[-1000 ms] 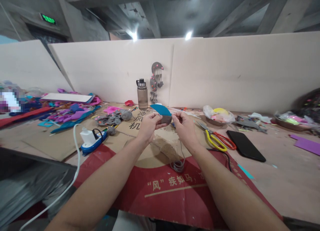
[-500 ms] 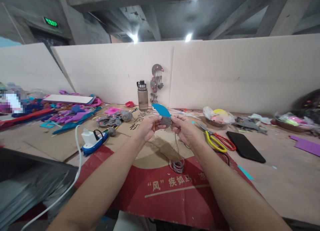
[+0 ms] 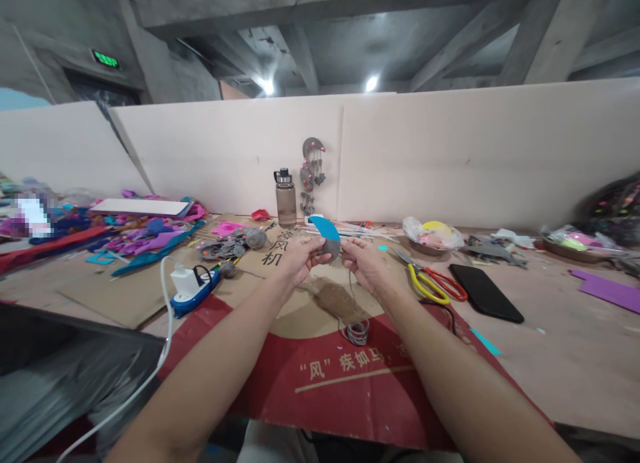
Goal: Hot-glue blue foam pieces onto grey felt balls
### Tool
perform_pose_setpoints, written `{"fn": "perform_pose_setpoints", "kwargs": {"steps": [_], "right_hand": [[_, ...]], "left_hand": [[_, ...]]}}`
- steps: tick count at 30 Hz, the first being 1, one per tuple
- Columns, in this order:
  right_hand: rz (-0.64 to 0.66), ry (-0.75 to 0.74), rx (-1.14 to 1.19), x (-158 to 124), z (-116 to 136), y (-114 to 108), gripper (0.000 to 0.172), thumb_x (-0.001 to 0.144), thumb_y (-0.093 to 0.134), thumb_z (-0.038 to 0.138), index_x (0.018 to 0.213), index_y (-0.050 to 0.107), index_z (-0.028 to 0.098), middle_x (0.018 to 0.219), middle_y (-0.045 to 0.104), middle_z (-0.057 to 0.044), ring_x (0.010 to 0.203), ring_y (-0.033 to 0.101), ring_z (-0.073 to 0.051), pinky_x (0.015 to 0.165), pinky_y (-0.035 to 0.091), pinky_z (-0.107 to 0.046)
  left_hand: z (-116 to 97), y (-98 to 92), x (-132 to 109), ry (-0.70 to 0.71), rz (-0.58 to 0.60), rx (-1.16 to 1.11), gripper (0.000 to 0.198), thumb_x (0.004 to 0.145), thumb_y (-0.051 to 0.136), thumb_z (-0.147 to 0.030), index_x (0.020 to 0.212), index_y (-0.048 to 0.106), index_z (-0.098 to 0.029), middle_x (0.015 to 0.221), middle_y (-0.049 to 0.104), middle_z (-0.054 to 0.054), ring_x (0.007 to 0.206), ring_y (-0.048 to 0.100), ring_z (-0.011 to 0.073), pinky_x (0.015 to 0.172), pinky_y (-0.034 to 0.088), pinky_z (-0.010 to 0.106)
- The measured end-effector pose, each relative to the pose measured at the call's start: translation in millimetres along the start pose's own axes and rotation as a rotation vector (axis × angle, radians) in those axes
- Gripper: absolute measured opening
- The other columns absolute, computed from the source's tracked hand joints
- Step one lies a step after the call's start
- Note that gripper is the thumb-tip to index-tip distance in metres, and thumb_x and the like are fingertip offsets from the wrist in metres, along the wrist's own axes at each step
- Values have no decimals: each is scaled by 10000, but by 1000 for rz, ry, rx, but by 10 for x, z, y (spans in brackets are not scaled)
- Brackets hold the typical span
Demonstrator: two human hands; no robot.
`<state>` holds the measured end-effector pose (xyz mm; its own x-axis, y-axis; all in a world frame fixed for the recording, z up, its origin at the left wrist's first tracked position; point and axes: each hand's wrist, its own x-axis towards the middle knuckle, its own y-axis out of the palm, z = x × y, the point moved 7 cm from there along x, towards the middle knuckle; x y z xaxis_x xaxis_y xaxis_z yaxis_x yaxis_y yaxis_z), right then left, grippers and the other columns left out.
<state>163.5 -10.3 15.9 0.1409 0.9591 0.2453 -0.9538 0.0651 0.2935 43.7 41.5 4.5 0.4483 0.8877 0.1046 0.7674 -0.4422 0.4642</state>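
Observation:
A blue crescent-shaped piece (image 3: 326, 229), its lower part covered in grey, is raised above the cardboard. My left hand (image 3: 304, 257) pinches it from the left, fingers closed round the grey part. On the other side my right hand (image 3: 364, 261) is closed in a pinch at the piece's right edge, by the grey cord (image 3: 351, 284). That cord hangs from the right fingertips down to a loose coil (image 3: 357, 332) on the red printed cardboard (image 3: 350, 399). Exactly what the right fingertips grip is too small to be sure of.
Scissors (image 3: 430, 283) with yellow and red handles lie beside a black phone (image 3: 486, 293) on the right. A blue power strip (image 3: 195, 297) with a white plug stands left. Behind are a bottle (image 3: 286, 201), a hanging grey moon ornament (image 3: 313, 163) and a bagged bowl (image 3: 433, 236).
The view has tilted up and shifted slightly. Both hands still hold the crescent, which has turned a little and sits slightly lower in the picture. The cord coil stays on the cardboard.

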Motion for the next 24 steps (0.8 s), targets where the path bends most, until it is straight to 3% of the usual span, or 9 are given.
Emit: {"fn": "perform_pose_setpoints", "kwargs": {"steps": [4,9,15,19,24], "right_hand": [[3,-14,44,36,-57,-30,362,574,760,413,631,492,176,544,346,83,473,251,-40,437,183,-211],[-33,-22,77,52,-55,-65,349,550,771,399,640,516,179,529,355,85,466,237,-42,445,177,-228],[-51,-4,49,11,-73,-27,336,566,748,418,683,543,179,574,422,74,501,278,-53,476,198,-227],[-78,-25,9,0,-76,-47,344,571,725,444,689,537,182,596,455,65,517,302,-60,488,211,-228],[-107,-52,16,12,-46,-136,356,578,705,458,640,479,189,522,348,88,465,225,-52,460,163,-236]], "left_hand": [[26,26,-4,-6,-2,-54,36,754,624,-83,729,650,-78,720,670,53,592,615,84,572,555,180],[19,67,-14,2,6,-98,74,728,615,-18,724,648,-83,772,683,60,684,644,108,680,577,230],[31,18,-18,-24,-45,-14,46,751,627,-60,762,657,-93,782,694,73,622,631,107,569,551,207],[54,44,-11,-28,-18,-13,55,762,622,-58,784,658,-93,830,697,82,679,648,118,618,567,228],[63,169,-7,-14,20,0,52,749,632,-39,739,659,-82,852,696,91,724,656,126,693,578,252]]}}
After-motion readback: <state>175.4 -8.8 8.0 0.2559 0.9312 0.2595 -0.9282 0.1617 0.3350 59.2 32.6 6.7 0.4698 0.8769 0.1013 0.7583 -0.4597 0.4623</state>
